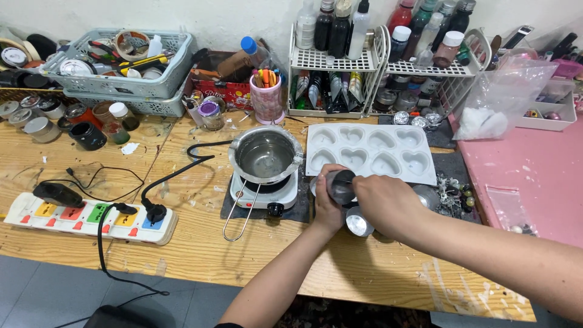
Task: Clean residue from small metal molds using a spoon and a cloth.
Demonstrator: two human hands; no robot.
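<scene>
Holding a small metal tin (341, 186), both hands' fingers (358, 189) grip it.

The worktop (200, 243) is pale wood grain, smeared with white patches. A silver pot (266, 155) sits on a white hotplate (265, 193) over a dark grey mat (303, 209). The heart mould (368, 152) is white. The power strip (85, 217) is cream with yellow, red, green, orange and blue sockets. The cloth (534, 176) is pink. The baskets (121, 85) are light grey. The cup (267, 100) is pink patterned. The tin (341, 185) is dark silver.
</scene>
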